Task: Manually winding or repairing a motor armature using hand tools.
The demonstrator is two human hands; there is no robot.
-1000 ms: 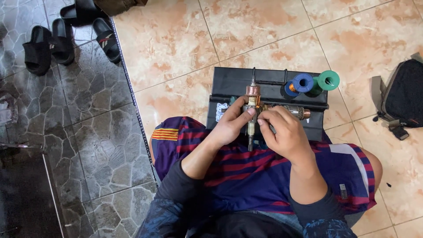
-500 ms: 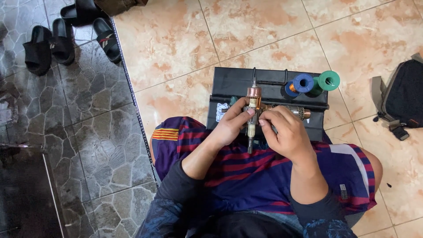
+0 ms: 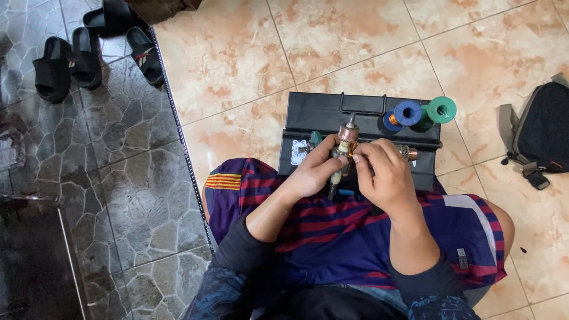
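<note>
I sit on the floor with a small motor armature [image 3: 344,142] held upright over my lap: a copper-coloured commutator at the top of a thin steel shaft. My left hand [image 3: 314,170] grips its lower body from the left. My right hand [image 3: 382,175] closes on it from the right, fingertips pinching beside the copper part. A second copper-tipped piece [image 3: 409,153] pokes out behind my right hand. Just beyond the hands lies a black toolbox [image 3: 323,115] with a handle on its lid.
Blue [image 3: 407,112] and green [image 3: 441,109] wire spools rest on the toolbox's right end. A black bag [image 3: 542,133] lies on the tiles at the right. Black sandals [image 3: 89,44] sit on the dark stone paving at the upper left, past a metal strip [image 3: 181,142].
My right fingers have shifted slightly up along the armature toward the copper top. The left hand and the armature stay in place.
</note>
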